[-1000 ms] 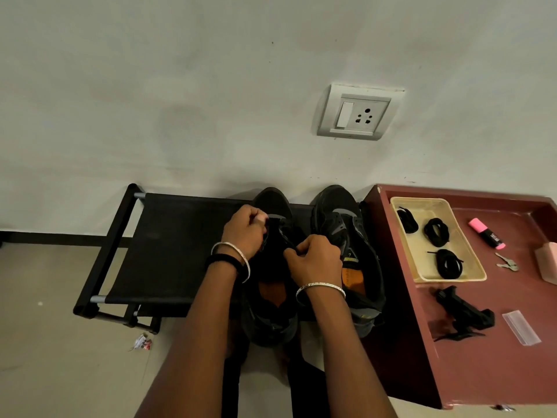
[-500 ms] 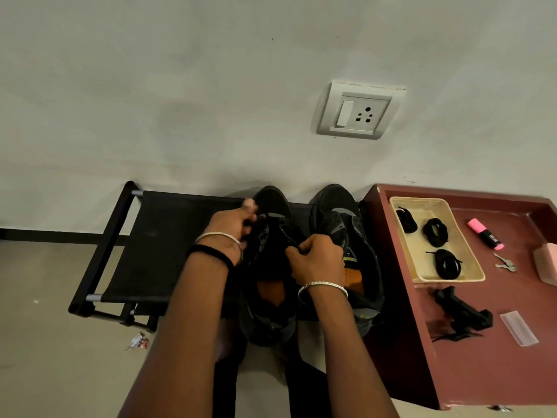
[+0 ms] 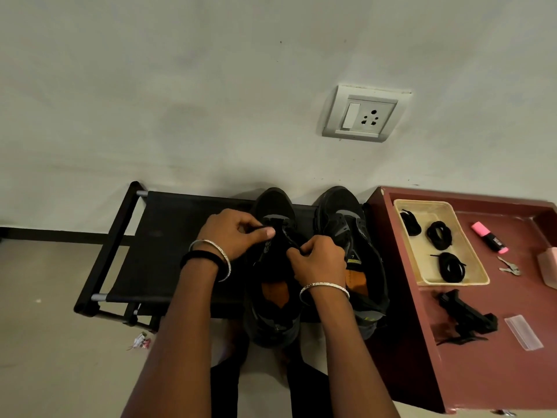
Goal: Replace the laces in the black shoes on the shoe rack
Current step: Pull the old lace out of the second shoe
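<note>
The shoe rack (image 3: pixel 168 242) stands against the wall. The red tabletop (image 3: pixel 482 327) butts against the rack's right end. On the rack's right half stand two black shoes, toes to the wall: the worked shoe (image 3: pixel 275 206) nearer the rack's middle, the second shoe (image 3: pixel 340 206) at its right end.

Over the worked shoe, the left hand (image 3: pixel 232 233) pinches a lace (image 3: pixel 259 227) between thumb and forefinger, other fingers curled. The right hand (image 3: pixel 319 260) has its fingers curled in on the opposite row of eyelets and seems to pinch a strand there. On the tabletop beside the rack, a tray (image 3: pixel 470 280) holds coiled spare laces (image 3: pixel 439 235).

The step looks like working the lace through the eyelets near the toe. Done well, each hand draws its side evenly outward over the rack. The lace should lie flat, and the shoe should stay seated, not dragged toward the rack's front edge.

Black lace on black shoe blurs together. Which eyelet is in play, and whether this lace is old or new, cannot be told. The wrists hide the tongue.
</note>
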